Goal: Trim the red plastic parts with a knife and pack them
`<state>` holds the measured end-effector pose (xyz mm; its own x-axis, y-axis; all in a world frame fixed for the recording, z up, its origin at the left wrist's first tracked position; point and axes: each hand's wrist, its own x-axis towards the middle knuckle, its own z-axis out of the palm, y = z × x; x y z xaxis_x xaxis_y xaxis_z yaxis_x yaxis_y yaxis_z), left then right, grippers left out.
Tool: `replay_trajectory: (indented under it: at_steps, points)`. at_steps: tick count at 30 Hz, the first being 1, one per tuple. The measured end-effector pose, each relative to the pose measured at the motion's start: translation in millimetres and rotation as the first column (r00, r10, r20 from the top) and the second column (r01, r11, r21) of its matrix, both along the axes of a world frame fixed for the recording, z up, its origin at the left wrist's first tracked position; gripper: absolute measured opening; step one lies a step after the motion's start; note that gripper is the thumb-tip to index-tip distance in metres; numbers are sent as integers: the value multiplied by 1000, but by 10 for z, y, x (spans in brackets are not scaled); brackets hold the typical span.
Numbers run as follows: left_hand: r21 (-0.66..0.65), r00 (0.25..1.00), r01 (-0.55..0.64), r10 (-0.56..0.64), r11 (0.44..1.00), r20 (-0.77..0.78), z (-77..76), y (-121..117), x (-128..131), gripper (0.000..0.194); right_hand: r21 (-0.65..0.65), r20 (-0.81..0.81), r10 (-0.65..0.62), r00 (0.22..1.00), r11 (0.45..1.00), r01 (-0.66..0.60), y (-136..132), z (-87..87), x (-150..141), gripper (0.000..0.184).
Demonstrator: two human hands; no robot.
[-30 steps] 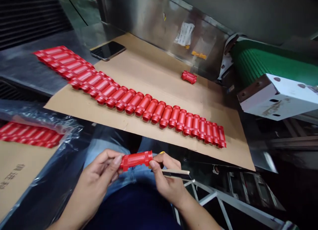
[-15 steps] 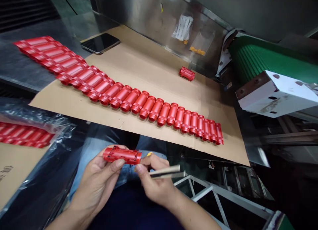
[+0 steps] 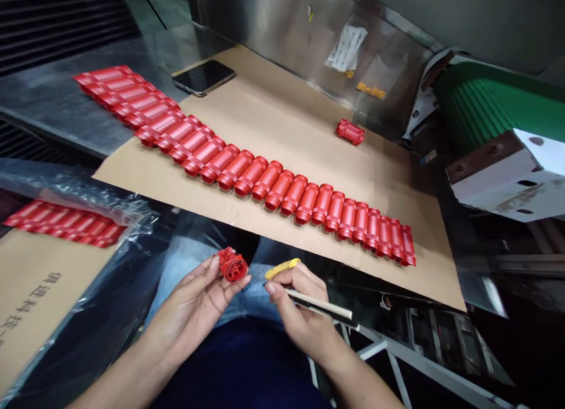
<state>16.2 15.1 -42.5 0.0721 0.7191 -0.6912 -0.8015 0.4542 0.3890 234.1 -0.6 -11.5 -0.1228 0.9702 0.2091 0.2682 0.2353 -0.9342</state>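
Note:
My left hand [image 3: 196, 294] is closed around a red cylindrical part [image 3: 233, 266], its fingers and thumb gripping the sides. One round end of the part, with cut-outs inside, is turned up at me. To the right, apart from the part, my right hand [image 3: 304, 309] is closed on a pale thin stick [image 3: 324, 303] with a dark one alongside. A yellow cover, like a finger cot [image 3: 282, 269], is on its index finger. The sticks' front tips are hidden by the fingers. Beyond both hands, a long row of red cylindrical parts [image 3: 258, 176] lies side by side.
Cardboard [image 3: 282, 126] covers the bench, with a single red part [image 3: 350, 132] and a phone [image 3: 203, 77] near its back. Small bags [image 3: 348, 47] cling to the metal wall. At right juts a white bracket [image 3: 507, 173] by a green belt [image 3: 498, 103]. A plastic-lined box [image 3: 53, 291] holds more red parts.
The red part has turned from lying sideways to showing its round end. My right hand has drawn away from it to the right. The whole view has shifted.

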Motion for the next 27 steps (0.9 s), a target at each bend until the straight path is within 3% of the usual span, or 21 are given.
replay_trajectory:
  at_steps: [2,3,5,7,11,18,20,22,24,26,27]
  points:
    - [-2,1000,7,-7,1000,2,8,-8,13,11,-218,-139,23,990,975,-53,21,-28,-73,25]
    - [5,1000,16,-16,1000,3,11,-10,18,10,-350,-226,23,974,931,-104,35,-41,-112,29]
    - [23,999,33,-33,999,-3,21,-12,27,19,-566,-369,-15,929,797,-212,72,-59,-185,42]
    - [32,999,47,-47,998,-27,36,-16,40,37,-682,-419,-61,906,680,-270,116,-61,-236,54]
    - [76,991,73,-63,994,-117,82,-40,67,48,-762,-406,-93,909,584,-280,179,-31,-256,67]
    - [163,980,90,-59,982,-189,121,-80,90,39,-772,-436,-87,896,548,-322,208,-91,-264,71]
    - [157,979,92,-61,983,-196,113,-82,102,39,-766,-445,-78,892,550,-334,205,-117,-275,72]
    - [140,980,89,-61,986,-190,102,-82,116,39,-744,-427,-64,902,592,-311,192,-114,-263,68]
    - [107,985,69,-51,992,-165,91,-80,129,38,-648,-357,-27,934,727,-227,173,-78,-218,58]
    - [63,991,45,-37,997,-129,80,-81,135,38,-408,-228,49,972,902,-141,157,-24,-148,38]
    - [44,993,34,-28,998,-113,74,-82,136,38,-252,-150,80,985,961,-117,153,0,-109,25]
